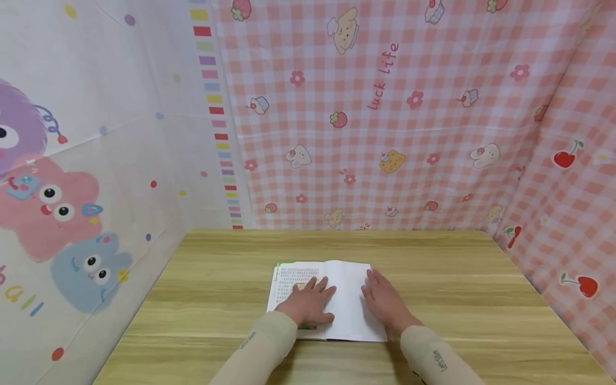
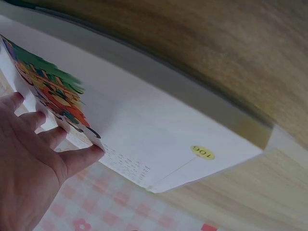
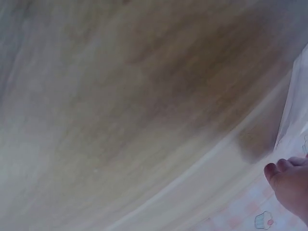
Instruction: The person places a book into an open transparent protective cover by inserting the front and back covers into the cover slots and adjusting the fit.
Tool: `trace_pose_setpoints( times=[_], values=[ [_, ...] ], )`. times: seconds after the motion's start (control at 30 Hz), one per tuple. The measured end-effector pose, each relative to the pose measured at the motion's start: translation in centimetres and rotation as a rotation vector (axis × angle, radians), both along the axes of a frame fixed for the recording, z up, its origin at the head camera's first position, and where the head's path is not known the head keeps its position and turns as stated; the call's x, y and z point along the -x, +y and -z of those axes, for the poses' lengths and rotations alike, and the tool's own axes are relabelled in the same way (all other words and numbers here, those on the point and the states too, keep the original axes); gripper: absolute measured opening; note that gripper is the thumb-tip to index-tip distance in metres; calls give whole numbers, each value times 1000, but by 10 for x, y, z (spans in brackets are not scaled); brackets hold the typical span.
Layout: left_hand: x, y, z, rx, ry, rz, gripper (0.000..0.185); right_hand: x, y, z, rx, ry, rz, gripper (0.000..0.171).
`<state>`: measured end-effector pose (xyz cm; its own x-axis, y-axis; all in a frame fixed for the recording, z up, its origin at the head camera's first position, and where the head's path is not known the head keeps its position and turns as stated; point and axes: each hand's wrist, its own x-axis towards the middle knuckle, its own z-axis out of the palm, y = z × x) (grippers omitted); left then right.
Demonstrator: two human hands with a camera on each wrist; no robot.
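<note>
both hands flat on an open book

an open book [image 1: 332,299] lies on the wooden table [image 1: 216,299], near the front edge and roughly in the middle of its width. the left hand [image 1: 308,303] rests palm down on the left page, which carries rows of small print and a bit of colour by the wrist. its fingers are straight and slightly spread, pressing on the paper rather than curling round it. in the left wrist view the same hand [image 2: 33,163] shows with fingers extended beside the book [image 2: 144,139], their tips touching a page with bright green and orange print; a yellow oval page mark [image 2: 202,152] reading 100 sits near one corner.

the right hand [image 1: 385,302] lies palm down on the right page, which looks plain white, with fingers straight and close together, reaching toward the top of the page. the right wrist view is blurred: only a few fingertips [image 3: 288,183] show at the lower right edge, over the table [image 3: 120,106], and how they lie cannot be told from there.

both forearms wear pale cream sleeves [image 1: 269,342]. behind the table hangs a pink checked cloth [image 1: 385,117] with small cartoon animals, and on the left a white cloth [image 1: 96,160] with coloured cartoon monsters.
</note>
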<state>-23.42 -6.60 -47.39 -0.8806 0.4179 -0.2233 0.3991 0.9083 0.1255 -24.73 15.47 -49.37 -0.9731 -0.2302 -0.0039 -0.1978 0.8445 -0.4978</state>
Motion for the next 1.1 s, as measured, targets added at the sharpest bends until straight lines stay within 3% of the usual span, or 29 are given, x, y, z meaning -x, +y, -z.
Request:
trace_pose_setpoints(
  times=[0.2,0.4,0.57,0.7,0.8,0.9,1.1],
  values=[
    [-1,0,-2,-6,-9,1,71,7,8,1,46,31,107,52],
    [-1,-1,-2,-9,-14,1,71,5,12,-13,98,31,184,46],
    [-1,0,-2,-17,-18,1,71,5,15,-22,358,-93,292,49],
    [-1,-1,-1,-27,-25,-3,70,11,17,-19,620,-219,384,53],
    [0,-1,-1,-36,-32,-9,71,15,18,-15,725,-269,410,54],
    [1,-2,-1,-48,-43,-16,72,16,18,-11,748,-290,400,55],
    [5,-6,3,-121,-57,-31,75,10,13,-17,675,-305,343,45]
  ],
)
